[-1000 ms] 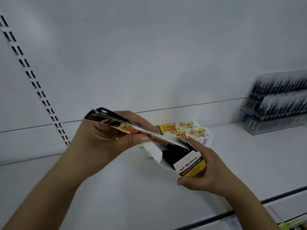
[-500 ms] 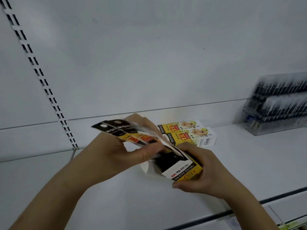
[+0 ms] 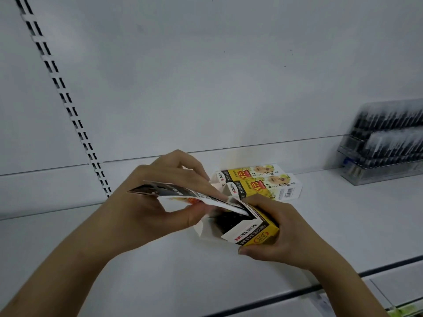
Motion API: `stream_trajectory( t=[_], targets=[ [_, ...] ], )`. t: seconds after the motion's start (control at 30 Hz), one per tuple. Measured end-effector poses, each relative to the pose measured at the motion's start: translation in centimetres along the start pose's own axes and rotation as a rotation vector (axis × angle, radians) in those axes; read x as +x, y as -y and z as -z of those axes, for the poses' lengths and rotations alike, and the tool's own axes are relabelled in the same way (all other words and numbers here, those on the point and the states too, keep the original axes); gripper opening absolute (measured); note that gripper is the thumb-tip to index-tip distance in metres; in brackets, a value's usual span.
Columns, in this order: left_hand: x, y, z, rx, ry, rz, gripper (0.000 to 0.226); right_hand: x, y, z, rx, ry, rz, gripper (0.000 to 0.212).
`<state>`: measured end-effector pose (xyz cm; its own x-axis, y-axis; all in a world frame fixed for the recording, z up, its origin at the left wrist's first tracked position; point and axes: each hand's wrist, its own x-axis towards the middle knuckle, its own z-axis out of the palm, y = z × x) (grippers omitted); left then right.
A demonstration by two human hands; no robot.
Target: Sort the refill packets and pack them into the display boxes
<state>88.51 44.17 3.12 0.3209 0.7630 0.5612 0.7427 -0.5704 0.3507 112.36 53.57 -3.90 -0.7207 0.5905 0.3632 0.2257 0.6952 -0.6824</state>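
Over the shelf [image 3: 343, 213], packets [image 3: 183, 195] are pinched in the left hand [image 3: 160, 202] and fed into a box [image 3: 249, 229] that's gripped tight by the right hand [image 3: 281, 234].

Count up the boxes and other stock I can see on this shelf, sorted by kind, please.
Yellow display boxes lying on the shelf: 2
Open display box in the right hand: 1
Bunch of refill packets in the left hand: 1, individual packets too overlapped to count
Clear rack of pens at far right: 1
Total: 5
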Motion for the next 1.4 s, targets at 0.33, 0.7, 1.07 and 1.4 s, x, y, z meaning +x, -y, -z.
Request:
stream_trajectory(
  t=[0.33, 0.7, 1.07, 1.4],
  targets=[
    [-0.2, 1.5, -0.9, -0.129, -0.071, -0.026, 0.025, 0.1, 0.2, -0.1, 0.009, 0.003, -0.018, 0.06],
    [2.1, -2.5, 0.1, -0.353, -0.087, 0.193, 0.023, 0.0, 0.3, 0.6, 0.116, -0.036, -0.033, 0.053],
    [4.4, -2.6, -3.2, -0.786, -0.235, 0.515, 0.051, 0.9, 1.2, -0.7, 0.078, -0.288, 0.08, 0.057],
    [5.5, -4.3, -4.7, -0.57, -0.369, 0.366, 0.022, 3.3, 6.9, 5.7, -0.077, -0.71, 0.115, 0.008]
  ],
)
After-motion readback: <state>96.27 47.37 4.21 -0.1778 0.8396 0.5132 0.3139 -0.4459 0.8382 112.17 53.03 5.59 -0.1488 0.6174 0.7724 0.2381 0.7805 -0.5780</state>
